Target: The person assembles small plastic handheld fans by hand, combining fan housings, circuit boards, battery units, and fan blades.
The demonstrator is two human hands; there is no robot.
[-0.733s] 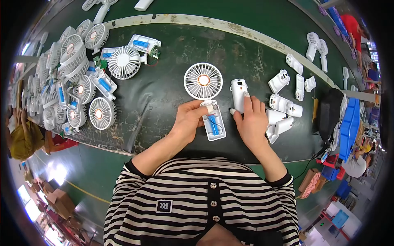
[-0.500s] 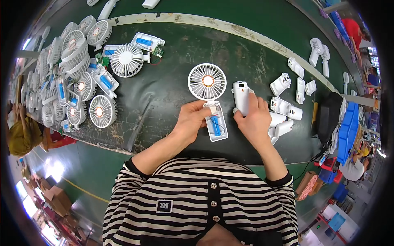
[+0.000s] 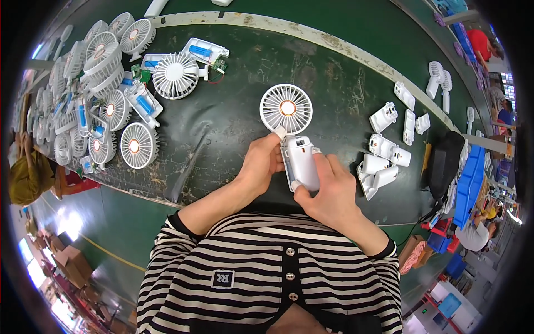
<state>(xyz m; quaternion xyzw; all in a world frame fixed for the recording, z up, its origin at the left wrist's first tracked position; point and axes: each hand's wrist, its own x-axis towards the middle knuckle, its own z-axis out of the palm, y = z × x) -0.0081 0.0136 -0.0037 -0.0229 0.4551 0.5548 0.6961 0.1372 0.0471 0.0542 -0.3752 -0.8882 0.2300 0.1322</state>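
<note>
Head view | right hand (image 3: 332,192) grasping a white cover (image 3: 303,165) over the fan handle (image 3: 286,165) | left hand (image 3: 257,168) holding that handle near its neck | fan head (image 3: 286,108) just beyond, on the green table (image 3: 231,119) | two small fans (image 3: 435,72) past the pale strip (image 3: 311,38), far right

Your table (image 3: 233,72) has a dark green, scuffed top, with a pale, stained strip (image 3: 311,38) curving along its far side. On your left lies a crowded heap of white fans (image 3: 135,146), some stacked on others, several with open handles (image 3: 218,51) showing blue batteries (image 3: 200,51). On your right you have loose white shells (image 3: 384,118), some touching, others apart, and beyond them a black bag (image 3: 443,161) near the right end. You cannot tell whether the fan (image 3: 287,108) in front of you rests on the top.
</note>
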